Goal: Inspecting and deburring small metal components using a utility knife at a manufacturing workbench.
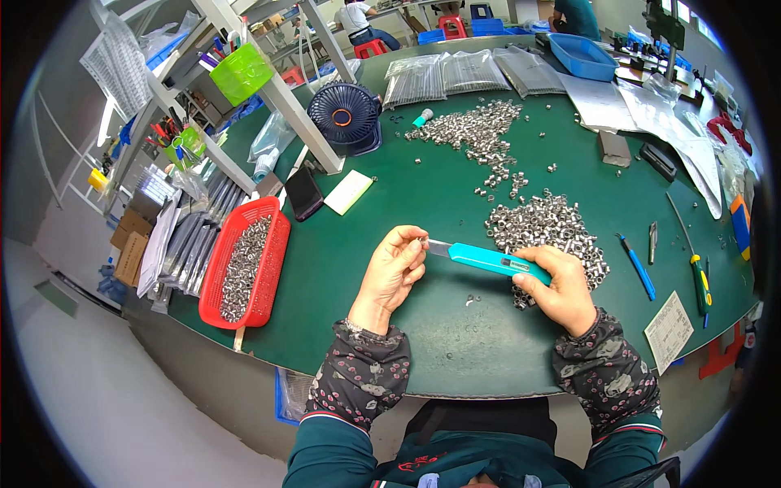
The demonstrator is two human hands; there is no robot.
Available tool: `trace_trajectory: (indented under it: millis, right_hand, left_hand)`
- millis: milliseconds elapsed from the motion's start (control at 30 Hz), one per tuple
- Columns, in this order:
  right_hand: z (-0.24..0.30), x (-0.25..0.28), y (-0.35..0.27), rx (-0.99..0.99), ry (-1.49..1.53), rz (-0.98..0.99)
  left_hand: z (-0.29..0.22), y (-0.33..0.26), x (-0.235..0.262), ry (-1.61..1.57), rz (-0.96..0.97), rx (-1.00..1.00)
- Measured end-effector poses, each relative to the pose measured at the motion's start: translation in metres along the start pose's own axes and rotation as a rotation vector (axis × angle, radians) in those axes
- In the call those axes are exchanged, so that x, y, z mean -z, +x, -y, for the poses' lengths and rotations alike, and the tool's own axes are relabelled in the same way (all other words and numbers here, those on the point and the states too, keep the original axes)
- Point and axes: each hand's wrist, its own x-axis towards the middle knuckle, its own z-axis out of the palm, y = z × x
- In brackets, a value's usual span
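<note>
My right hand point(559, 286) is wrapped round the turquoise handle of a utility knife point(480, 258), its blade out and pointing left. At the blade's tip, my left hand point(395, 264) pinches a small metal ring point(422, 242), mostly covered by the fingertips. Beyond and beside my right hand lies a heap of small silvery metal rings point(545, 224). A few thin scraps point(473, 299) rest on the green table between my forearms.
A red plastic basket point(213, 281) of metal rings stands at the left. Behind are a dark fan point(345, 115), a phone point(303, 193), a yellow notepad point(350, 192) and a second ring heap point(472, 130). A blue pen point(637, 268) and a screwdriver point(700, 285) lie right.
</note>
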Motion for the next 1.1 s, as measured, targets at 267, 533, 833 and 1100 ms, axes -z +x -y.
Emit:
trace_trajectory:
  millis: [267, 533, 833, 1100]
  right_hand:
    - [-0.001, 0.000, 0.003, -0.172, 0.177, 0.129]
    - [0.004, -0.001, -0.002, 0.031, -0.129, -0.019]
    - [0.012, 0.002, 0.004, 0.291, -0.353, -0.238]
    - [0.015, 0.003, 0.005, 0.372, -0.602, -0.224]
  left_hand:
    - [0.001, 0.000, -0.002, 0.063, -0.008, -0.040]
    - [0.007, 0.000, 0.005, 0.081, 0.007, -0.060]
    - [0.003, 0.001, 0.001, 0.001, -0.204, -0.084]
    - [-0.006, 0.003, 0.006, -0.220, -0.289, -0.068]
